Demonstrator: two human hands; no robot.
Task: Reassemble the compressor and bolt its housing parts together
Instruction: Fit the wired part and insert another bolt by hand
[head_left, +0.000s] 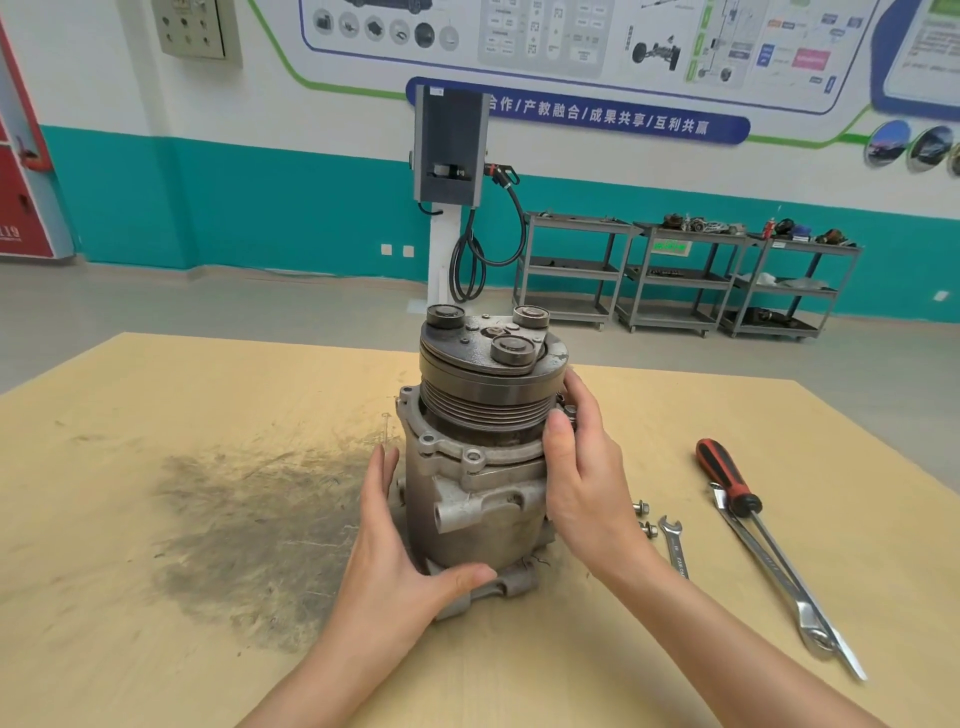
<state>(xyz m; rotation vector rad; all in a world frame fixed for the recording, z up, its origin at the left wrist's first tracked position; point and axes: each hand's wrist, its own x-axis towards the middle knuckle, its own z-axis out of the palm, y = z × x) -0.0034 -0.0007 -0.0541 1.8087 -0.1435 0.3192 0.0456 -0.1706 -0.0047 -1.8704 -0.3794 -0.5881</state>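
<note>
Compressor (480, 462): stands upright near the middle of the tabletop (182, 597), pulley end up; dull grey cast-metal body, grimy
Pulley (485, 395): dark, grooved round its side, sits on top of the body; flat clutch plate above it carries three round raised bosses
Front housing (447, 449): lighter flange with bolt ears, seated on the body just under the pulley
Base: a cast bracket (506, 584) shows under the body at the near side
Left hand (400, 551): pressed against the lower left of the body, fingers straight, thumb lying across the near foot; grip spread
Right hand (576, 467): wrapped on the right side at the flange and pulley, thumb on the front, fingers curled behind; grip closed round the compressor
Bolts (644, 517): two, lying just right of the compressor
Wrench (674, 545): small open-ended, beside the bolts
Screwdriver (727, 483): red and black handle, crossing a long wrench (779, 577), well right
Tabletop stain (260, 519): dark smear left of the compressor
</note>
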